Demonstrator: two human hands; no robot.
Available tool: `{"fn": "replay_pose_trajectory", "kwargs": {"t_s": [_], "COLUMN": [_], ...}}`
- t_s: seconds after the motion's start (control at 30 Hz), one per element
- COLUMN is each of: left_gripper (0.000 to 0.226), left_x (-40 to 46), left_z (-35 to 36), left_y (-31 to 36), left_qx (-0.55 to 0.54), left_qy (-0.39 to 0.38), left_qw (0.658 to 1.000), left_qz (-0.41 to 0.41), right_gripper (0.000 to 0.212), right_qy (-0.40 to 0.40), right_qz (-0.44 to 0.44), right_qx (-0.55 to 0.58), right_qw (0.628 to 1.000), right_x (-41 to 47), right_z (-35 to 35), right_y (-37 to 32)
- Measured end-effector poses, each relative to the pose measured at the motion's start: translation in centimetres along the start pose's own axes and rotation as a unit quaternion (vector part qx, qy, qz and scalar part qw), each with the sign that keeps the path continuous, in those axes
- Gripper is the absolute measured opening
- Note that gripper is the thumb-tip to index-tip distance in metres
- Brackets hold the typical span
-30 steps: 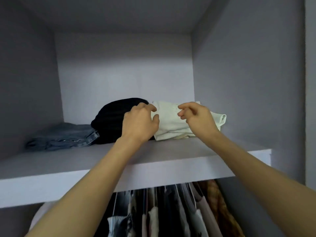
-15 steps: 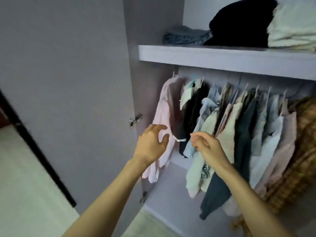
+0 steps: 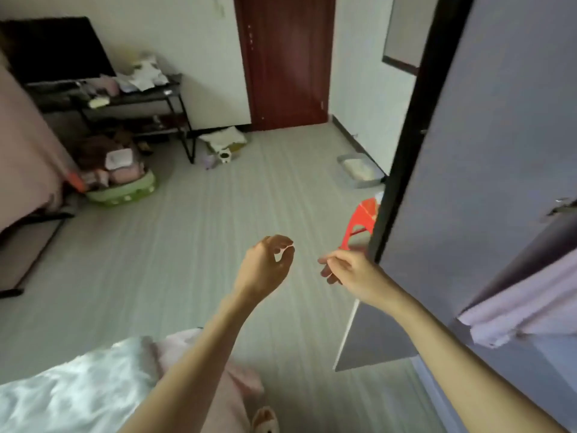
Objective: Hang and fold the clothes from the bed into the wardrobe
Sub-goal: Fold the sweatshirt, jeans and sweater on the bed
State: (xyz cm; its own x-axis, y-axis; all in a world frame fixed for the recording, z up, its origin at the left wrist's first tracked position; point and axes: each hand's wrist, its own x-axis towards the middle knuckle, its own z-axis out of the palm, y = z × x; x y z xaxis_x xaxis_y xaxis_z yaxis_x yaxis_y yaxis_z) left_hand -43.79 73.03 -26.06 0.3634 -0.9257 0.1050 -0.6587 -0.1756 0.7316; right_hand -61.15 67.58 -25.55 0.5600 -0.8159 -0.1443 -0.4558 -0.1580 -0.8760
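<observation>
Both hands hang over the grey floor, holding nothing: left hand with fingers loosely curled, right hand the same, near the open wardrobe door. A pale pink garment hangs inside the wardrobe at right. White bedding with a pink cloth beside it sits lower left; red stool behind the door edge.

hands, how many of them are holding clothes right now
0. The left hand and the right hand both hang over the floor, fingers loosely curled, holding nothing.
</observation>
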Motion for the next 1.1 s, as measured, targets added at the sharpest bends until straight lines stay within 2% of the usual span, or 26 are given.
{"fn": "replay_pose_trajectory", "kwargs": {"t_s": [0.2,0.4,0.7,0.87,0.97,1.1], "left_gripper": [0.02,0.021,0.021,0.022,0.022,0.021], "left_x": [3.3,5.7,10.3,15.5,19.2,23.2], "left_z": [-10.8,-20.2,-26.5,-31.0,-33.7,-36.5], "left_y": [-13.2,-22.6,-33.5,-40.8,-45.3,-49.1], "left_qx": [0.014,0.023,0.003,0.007,-0.002,-0.019], "left_qy": [0.12,0.212,0.288,0.359,0.419,0.452], "left_qw": [0.985,0.956,0.912,0.867,0.824,0.79], "left_qz": [-0.122,-0.201,-0.292,-0.345,-0.382,-0.414], "right_gripper": [0.02,0.019,0.02,0.029,0.03,0.021], "right_qy": [-0.144,-0.229,-0.329,-0.386,-0.429,-0.466], "right_qz": [-0.054,-0.085,-0.116,-0.163,-0.204,-0.224], "right_qx": [-0.033,-0.037,-0.085,-0.125,-0.159,-0.179], "right_qw": [0.987,0.969,0.933,0.9,0.865,0.837], "right_x": [13.8,23.6,36.9,47.0,53.2,58.4], "right_z": [12.6,24.4,36.6,44.1,48.9,54.1], "right_y": [-7.3,-14.0,-19.0,-22.8,-25.8,-29.3]}}
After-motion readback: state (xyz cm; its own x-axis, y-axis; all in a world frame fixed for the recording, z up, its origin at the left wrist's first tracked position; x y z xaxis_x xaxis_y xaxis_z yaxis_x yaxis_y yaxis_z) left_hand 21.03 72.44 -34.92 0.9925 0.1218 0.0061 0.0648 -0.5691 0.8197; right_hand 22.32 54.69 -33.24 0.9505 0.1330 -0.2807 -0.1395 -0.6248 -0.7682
